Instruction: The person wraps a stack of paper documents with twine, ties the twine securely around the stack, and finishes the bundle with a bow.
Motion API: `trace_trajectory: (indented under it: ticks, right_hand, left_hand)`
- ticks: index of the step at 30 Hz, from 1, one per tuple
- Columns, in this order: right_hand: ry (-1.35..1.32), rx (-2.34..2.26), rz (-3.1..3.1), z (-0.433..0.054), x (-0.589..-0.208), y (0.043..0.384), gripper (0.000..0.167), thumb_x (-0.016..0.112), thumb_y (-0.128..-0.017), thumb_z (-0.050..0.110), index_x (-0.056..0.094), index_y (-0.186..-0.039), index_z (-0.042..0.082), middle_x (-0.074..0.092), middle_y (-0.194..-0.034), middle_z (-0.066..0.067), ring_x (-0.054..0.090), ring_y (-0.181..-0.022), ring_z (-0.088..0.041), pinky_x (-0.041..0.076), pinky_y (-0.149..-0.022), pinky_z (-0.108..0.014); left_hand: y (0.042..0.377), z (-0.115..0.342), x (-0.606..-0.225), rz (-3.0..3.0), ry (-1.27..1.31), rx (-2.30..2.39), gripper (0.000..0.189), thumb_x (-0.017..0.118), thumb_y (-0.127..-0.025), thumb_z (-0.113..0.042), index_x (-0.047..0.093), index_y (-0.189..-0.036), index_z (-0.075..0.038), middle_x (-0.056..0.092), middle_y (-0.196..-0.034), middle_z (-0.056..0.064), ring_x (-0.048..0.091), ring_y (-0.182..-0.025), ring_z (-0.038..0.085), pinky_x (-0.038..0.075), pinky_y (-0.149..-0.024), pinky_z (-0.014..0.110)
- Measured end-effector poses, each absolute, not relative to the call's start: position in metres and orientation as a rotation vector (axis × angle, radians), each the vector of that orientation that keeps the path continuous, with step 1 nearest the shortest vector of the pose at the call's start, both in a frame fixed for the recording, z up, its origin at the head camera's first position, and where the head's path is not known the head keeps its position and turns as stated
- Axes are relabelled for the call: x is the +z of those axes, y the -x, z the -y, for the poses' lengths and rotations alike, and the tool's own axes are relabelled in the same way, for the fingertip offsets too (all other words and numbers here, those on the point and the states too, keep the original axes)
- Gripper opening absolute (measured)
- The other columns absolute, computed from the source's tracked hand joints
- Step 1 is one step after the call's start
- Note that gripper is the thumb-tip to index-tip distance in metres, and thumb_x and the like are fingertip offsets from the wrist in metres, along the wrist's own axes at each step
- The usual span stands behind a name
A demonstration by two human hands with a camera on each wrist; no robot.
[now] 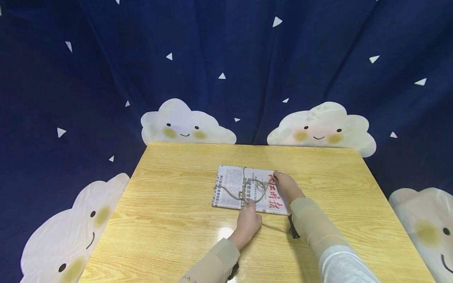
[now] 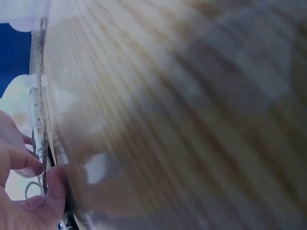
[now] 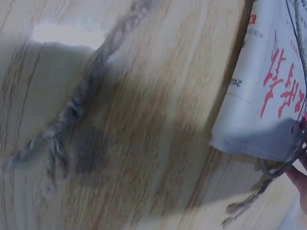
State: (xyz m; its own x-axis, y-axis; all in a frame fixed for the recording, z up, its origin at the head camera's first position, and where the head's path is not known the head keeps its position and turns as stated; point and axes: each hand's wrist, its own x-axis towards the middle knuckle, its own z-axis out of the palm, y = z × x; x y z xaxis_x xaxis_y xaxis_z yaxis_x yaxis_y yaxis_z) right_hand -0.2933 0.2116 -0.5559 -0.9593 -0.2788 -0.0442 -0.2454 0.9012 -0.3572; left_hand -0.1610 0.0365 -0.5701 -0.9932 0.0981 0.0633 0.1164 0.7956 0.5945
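Note:
A folded newspaper bundle (image 1: pixel 230 175) with red and black print lies flat on the wooden table, grey-brown twine (image 1: pixel 226 190) looped across its top. At its front edge, my left hand (image 1: pixel 247 223) pinches the twine between thumb and finger; in the left wrist view the strand runs up from those fingertips (image 2: pixel 56 184). My right hand (image 1: pixel 288 186) is at the far right corner of the bundle, gripping another part of the twine. The right wrist view shows these fingers (image 3: pixel 298 179) at the cord beside the paper's corner, with a short frayed end hanging past them.
A loose, frayed twine tail (image 3: pixel 72 110) stretches over the table (image 1: pixel 170 228) near the right wrist. Behind the table hangs a dark blue curtain (image 1: pixel 212 47) with white triangles and smiling clouds. Black straps circle both wrists.

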Motion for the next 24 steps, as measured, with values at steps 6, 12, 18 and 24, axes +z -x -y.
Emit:
trace_trajectory:
  ticks: [6, 12, 18, 24]
  right_hand:
    - [0.406, -0.456, -2.970, -0.212, -0.554, 0.291, 0.024, 0.046, -0.095, 0.009, 0.059, -0.114, 0.003, 0.064, -0.105, -0.019, 0.058, -0.099, -0.039, 0.045, -0.088, -0.050]
    - [0.423, -0.373, -2.996, -0.212, -0.554, 0.287, 0.025, 0.049, -0.094, 0.015, 0.064, -0.113, 0.007, 0.066, -0.100, -0.018, 0.060, -0.093, -0.038, 0.048, -0.084, -0.048]
    - [0.511, -0.075, -3.076, -0.209, -0.556, 0.280, 0.014, 0.056, -0.088, 0.012, 0.068, -0.081, 0.009, 0.067, -0.078, -0.010, 0.063, -0.075, -0.029, 0.049, -0.074, -0.043]
    - [0.521, 0.222, -3.106, -0.198, -0.555, 0.259, 0.012, 0.059, -0.083, 0.011, 0.064, -0.071, 0.011, 0.066, -0.071, -0.006, 0.062, -0.068, -0.024, 0.047, -0.070, -0.038]
  left_hand:
    - [0.159, -0.039, -0.571, 2.892, 0.221, -0.873, 0.035, 0.060, -0.072, -0.004, 0.059, -0.103, 0.011, 0.063, -0.078, 0.021, 0.062, -0.062, 0.028, 0.049, -0.045, 0.026]
    - [0.160, -0.036, -0.568, 2.886, 0.233, -0.745, 0.006, 0.061, -0.070, -0.004, 0.061, -0.071, 0.002, 0.057, -0.065, 0.015, 0.059, -0.060, 0.027, 0.050, -0.048, 0.031]
    - [0.167, -0.025, -0.569, 2.890, 0.196, -0.651, 0.005, 0.061, -0.069, -0.002, 0.063, -0.072, 0.001, 0.058, -0.069, 0.014, 0.059, -0.063, 0.026, 0.051, -0.049, 0.032]
    - [0.180, -0.004, -0.572, 2.881, 0.209, -0.534, 0.004, 0.060, -0.067, -0.001, 0.063, -0.064, -0.002, 0.056, -0.070, 0.009, 0.056, -0.062, 0.022, 0.050, -0.049, 0.030]
